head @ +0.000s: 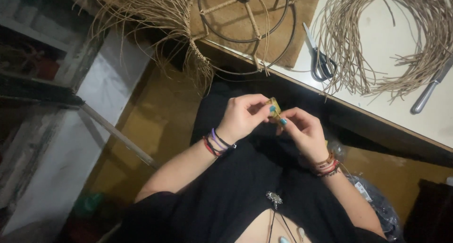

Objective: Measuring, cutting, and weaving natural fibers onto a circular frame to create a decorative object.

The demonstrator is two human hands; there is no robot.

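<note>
Your left hand (243,116) and right hand (302,129) meet over your lap, just below the desk (406,96) edge, both pinched on one small yellowish piece of material (274,109) held between the fingertips. Left thumb and fingers are closed on its near side; right thumb and forefinger closed on the other side, so the two hands nearly touch. What the piece is exactly, too small to tell. Both wrists carry stacked bracelets. On the desk, well apart from your hands: scissors (320,59) with dark handles lying on the white top, blades pointing away from you; a big loose coil of pale fibre strands (377,40) to their right; a grey metal tool handle (427,95) at the coil's far right edge. Left of the scissors, a dark wire ring frame (245,21) sits on a brown mat (302,30), with a fringe of straw-like strands (155,16) hanging off the desk edge toward the floor.
</note>
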